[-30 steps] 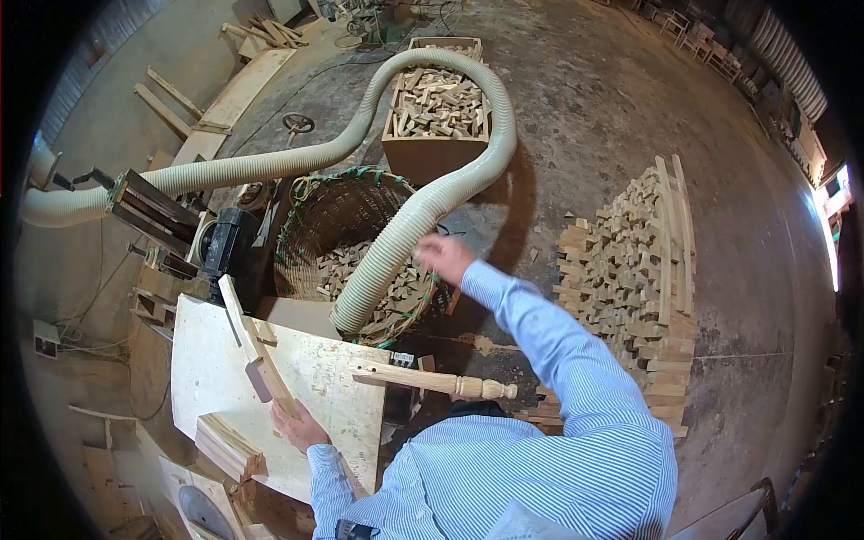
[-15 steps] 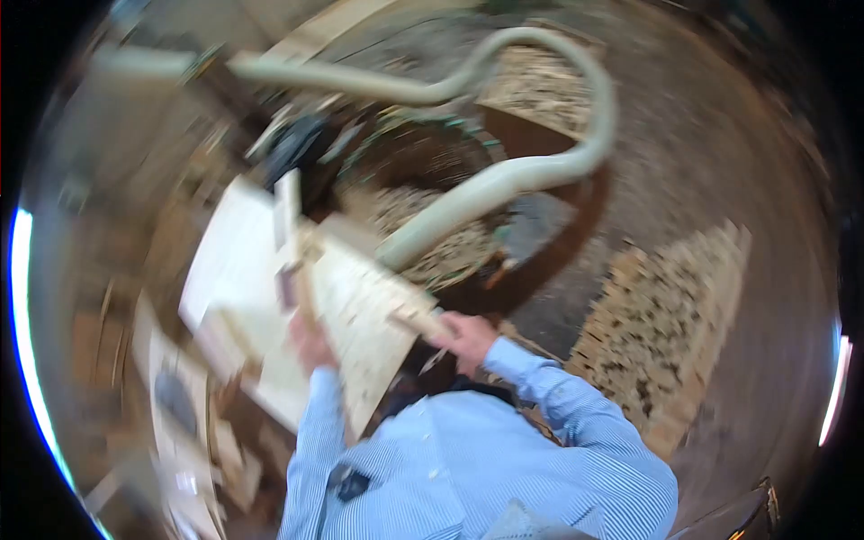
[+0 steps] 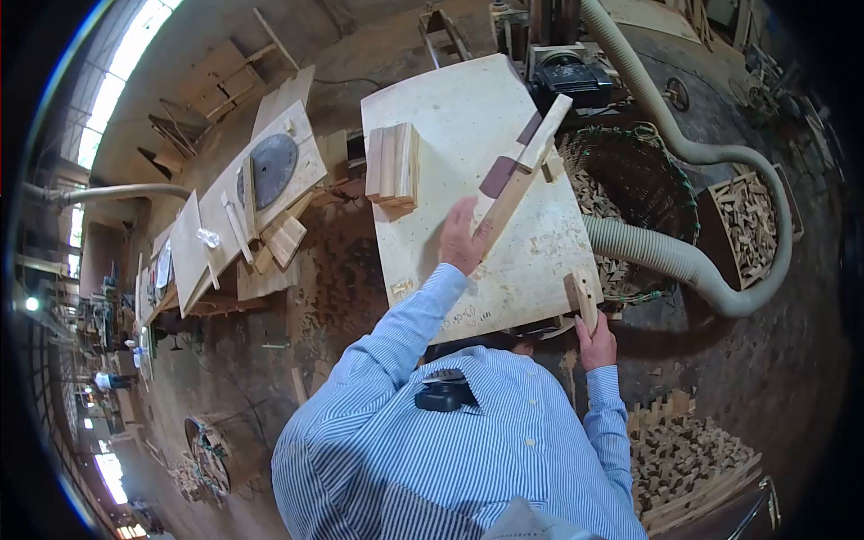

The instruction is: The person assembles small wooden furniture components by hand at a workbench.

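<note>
My left hand (image 3: 461, 236) is over the pale worktable (image 3: 423, 261), fingers stretched out, beside the near end of a long wooden strip (image 3: 511, 196). Two maroon-faced blocks (image 3: 500, 177) sit along the left side of that strip. At the table's near right corner, my right hand (image 3: 596, 342) is closed around the lower end of a short wooden piece (image 3: 585, 295) with a dark spot near its top. A stack of wooden blanks (image 3: 393, 165) lies on the table to the left of my left hand.
A black motor (image 3: 569, 79) stands behind the table. To the right, a ribbed hose (image 3: 666, 247) curves past a wicker basket (image 3: 670, 171) of offcuts. Boxes of wood pieces (image 3: 742, 225) stand farther right. On the left is another bench with a round saw blade (image 3: 273, 171).
The view has swung left, so the table and basket appear farther right. My left hand has moved to the strip's near end. My right hand still grips a wooden piece near the table edge.
</note>
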{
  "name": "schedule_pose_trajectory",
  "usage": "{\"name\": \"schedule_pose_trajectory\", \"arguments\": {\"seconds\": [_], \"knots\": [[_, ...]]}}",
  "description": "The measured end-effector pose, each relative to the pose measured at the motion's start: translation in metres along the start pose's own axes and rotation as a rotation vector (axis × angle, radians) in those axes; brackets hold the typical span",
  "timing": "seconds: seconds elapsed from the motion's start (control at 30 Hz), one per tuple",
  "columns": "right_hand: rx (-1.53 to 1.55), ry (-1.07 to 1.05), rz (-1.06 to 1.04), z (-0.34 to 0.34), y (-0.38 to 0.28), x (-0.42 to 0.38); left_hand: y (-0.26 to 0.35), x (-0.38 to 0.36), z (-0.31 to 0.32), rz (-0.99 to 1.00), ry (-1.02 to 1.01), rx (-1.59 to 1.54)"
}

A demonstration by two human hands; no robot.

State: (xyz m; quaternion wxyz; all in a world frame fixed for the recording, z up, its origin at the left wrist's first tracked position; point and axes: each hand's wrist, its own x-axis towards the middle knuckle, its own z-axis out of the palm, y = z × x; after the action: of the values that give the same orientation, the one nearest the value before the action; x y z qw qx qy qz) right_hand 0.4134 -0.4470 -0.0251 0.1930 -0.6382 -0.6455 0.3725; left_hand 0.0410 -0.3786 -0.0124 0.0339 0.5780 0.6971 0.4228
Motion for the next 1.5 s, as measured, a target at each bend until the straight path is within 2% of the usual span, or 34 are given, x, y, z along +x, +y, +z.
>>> {"name": "schedule_pose_trajectory", "arguments": {"seconds": [0.07, 0.13, 0.2, 0.23, 0.3, 0.37, 0.4, 0.47, 0.5, 0.57, 0.8, 0.87, 0.9, 0.97, 1.2, 1.3, 1.37, 1.5], "knots": [[-0.044, 0.028, -0.017, 0.003, 0.002, 0.0, -0.018, 0.009, -0.035, 0.02, 0.119, 0.047], [-0.077, 0.018, -0.006, 0.002, -0.001, 0.001, -0.042, 0.026, -0.077, -0.049, 0.231, 0.101], [-0.093, 0.03, 0.0, 0.001, -0.009, 0.0, -0.086, 0.044, -0.108, -0.042, 0.364, 0.205], [-0.102, 0.03, 0.0, 0.002, -0.011, 0.0, -0.105, 0.052, -0.123, -0.072, 0.356, 0.215], [-0.109, 0.054, 0.006, 0.002, -0.01, 0.001, -0.128, 0.063, -0.149, -0.248, 0.163, 0.058], [-0.125, 0.038, 0.022, 0.001, -0.013, 0.001, -0.156, 0.071, -0.163, -0.192, -0.02, 0.079], [-0.131, 0.025, 0.041, 0.001, -0.014, 0.002, -0.164, 0.075, -0.169, -0.198, -0.015, 0.074], [-0.141, 0.042, 0.041, 0.002, -0.015, 0.002, -0.178, 0.084, -0.176, -0.209, -0.228, -0.03], [-0.141, 0.058, 0.045, 0.003, -0.016, 0.001, -0.182, 0.089, -0.18, -0.211, -0.224, -0.037], [-0.151, 0.055, 0.056, 0.004, -0.016, 0.002, -0.188, 0.097, -0.184, -0.194, -0.374, -0.021], [-0.136, 0.063, 0.083, 0.004, -0.019, 0.001, -0.209, 0.101, -0.178, -0.367, -0.38, -0.369], [-0.139, 0.068, 0.086, 0.004, -0.018, 0.0, -0.205, 0.101, -0.177, -0.46, -0.347, -0.522], [-0.141, 0.072, 0.085, 0.005, -0.018, 0.0, -0.209, 0.1, -0.175, -0.461, -0.35, -0.521], [-0.137, 0.068, 0.091, 0.004, -0.016, 0.001, -0.215, 0.098, -0.17, -0.476, -0.278, -0.711], [-0.165, 0.068, 0.075, 0.004, -0.018, 0.001, -0.197, 0.113, -0.184, -0.465, -0.304, -0.636], [-0.15, 0.05, 0.097, 0.003, -0.017, 0.001, -0.205, 0.115, -0.185, -0.407, -0.257, -0.46], [-0.141, 0.057, 0.093, 0.003, -0.016, 0.001, -0.211, 0.116, -0.185, -0.506, -0.203, -0.534], [-0.157, 0.064, 0.102, 0.003, -0.019, 0.0, -0.211, 0.118, -0.182, -0.628, -0.195, -0.467]]}}
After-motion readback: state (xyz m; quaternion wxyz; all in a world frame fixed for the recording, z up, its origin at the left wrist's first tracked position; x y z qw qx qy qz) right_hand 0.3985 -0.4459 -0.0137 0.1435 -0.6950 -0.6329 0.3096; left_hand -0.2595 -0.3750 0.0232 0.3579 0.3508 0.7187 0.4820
